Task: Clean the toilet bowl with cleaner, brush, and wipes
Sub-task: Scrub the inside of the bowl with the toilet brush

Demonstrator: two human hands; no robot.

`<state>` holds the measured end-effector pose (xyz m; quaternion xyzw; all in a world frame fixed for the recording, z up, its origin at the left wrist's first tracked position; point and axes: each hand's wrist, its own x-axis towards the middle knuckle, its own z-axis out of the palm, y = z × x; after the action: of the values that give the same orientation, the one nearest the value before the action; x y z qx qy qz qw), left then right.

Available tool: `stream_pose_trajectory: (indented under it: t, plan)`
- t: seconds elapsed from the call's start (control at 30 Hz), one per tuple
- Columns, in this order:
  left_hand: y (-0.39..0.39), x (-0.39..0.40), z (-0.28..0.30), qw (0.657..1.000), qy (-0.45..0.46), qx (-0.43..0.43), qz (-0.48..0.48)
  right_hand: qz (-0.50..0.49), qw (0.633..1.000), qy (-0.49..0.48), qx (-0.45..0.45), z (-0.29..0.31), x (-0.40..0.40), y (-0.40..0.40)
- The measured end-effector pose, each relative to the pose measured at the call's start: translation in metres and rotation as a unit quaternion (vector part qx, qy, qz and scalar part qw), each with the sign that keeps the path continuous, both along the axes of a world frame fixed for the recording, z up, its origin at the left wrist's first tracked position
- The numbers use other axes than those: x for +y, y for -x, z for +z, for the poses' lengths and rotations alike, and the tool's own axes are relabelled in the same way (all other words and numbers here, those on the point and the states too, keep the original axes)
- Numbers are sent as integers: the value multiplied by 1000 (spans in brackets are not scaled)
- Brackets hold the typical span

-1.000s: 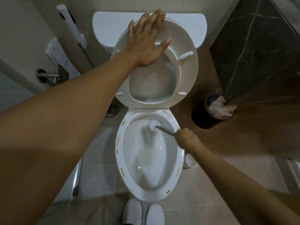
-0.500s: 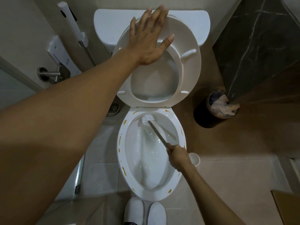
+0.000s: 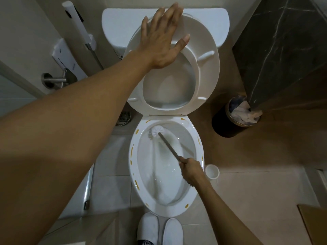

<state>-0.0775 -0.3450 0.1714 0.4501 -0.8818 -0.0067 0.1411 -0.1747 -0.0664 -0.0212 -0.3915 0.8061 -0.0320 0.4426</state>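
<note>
Overhead, from the head camera, the left hand is lying flat with its fingers spread against the raised toilet seat, gripping nothing. The right hand is closing in a fist around the handle of the toilet brush, whose white head is pressing against the upper left inside wall of the toilet bowl. Yellow streaks are dotting the bowl's rim. A white brush holder is standing just beside the bowl, near the right wrist.

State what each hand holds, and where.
Right hand grips the toilet brush at its handle's near end. Left hand grips nothing, pressed flat on the raised seat.
</note>
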Motion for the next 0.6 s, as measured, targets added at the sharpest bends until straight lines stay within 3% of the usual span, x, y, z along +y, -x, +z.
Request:
stream_pose_trajectory:
  t: [0.13, 0.23, 0.43, 0.5, 0.6]
  plan:
    - [0, 0, 0, 1000, -3, 1, -1, 53, 993, -51, 88, 8, 20, 36]
    - [0, 0, 0, 1000, -3, 6, 0, 52, 992, -72, 89, 18, 37, 58]
    - [0, -1, 0, 1000, -2, 4, 0, 221, 944, -236, 68, 62, 4, 82]
    - [0, -1, -1, 1000, -2, 4, -2, 223, 941, -242, 82, 71, -15, 87]
    - [0, -1, -1, 1000, 1, 3, -2, 213, 957, -166, 109, 66, -36, 85]
